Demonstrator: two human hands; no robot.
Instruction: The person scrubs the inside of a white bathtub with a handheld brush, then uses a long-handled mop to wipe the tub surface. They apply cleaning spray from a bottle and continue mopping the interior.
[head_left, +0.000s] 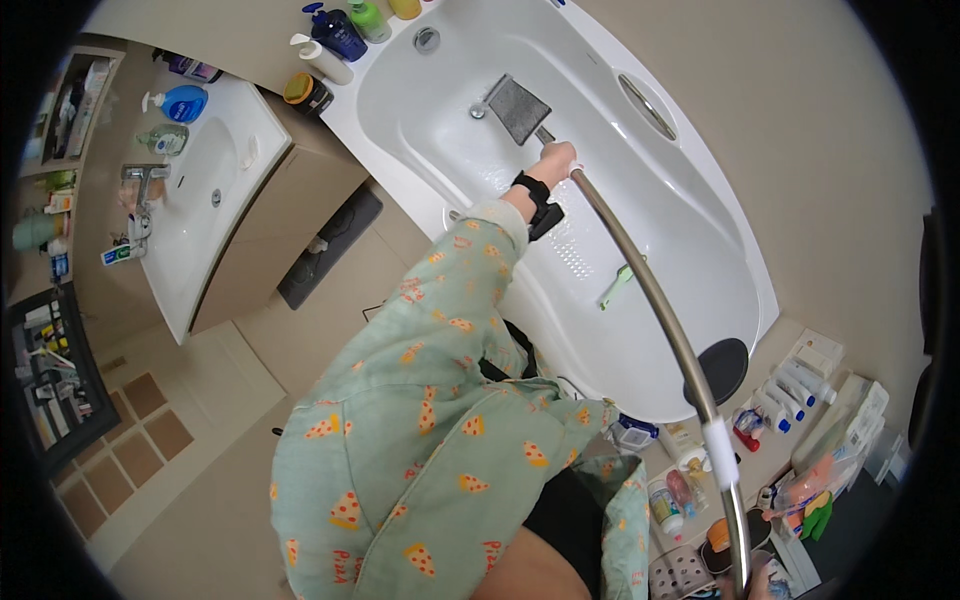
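My left hand (559, 161), with a black band at the wrist, grips the metal pole (645, 277) of a long-handled flat mop close to its grey rectangular head (519, 109). That head lies inside the white bathtub (720, 292), beside the drain (477, 111). The pole runs down to the lower right, past a white sleeve (720, 450). At its far end my right hand (759, 576) is closed round it, partly cut off by the picture's edge. A light green brush-like tool (619, 286) lies on the tub floor.
Pump bottles (337, 34) and a jar (307, 93) stand on the tub's corner ledge. A washbasin (214, 169) is at left. A black round pad (718, 371) sits at the tub's near end, behind the pole. Several bottles (780, 401) and a perforated basket (679, 574) are at lower right.
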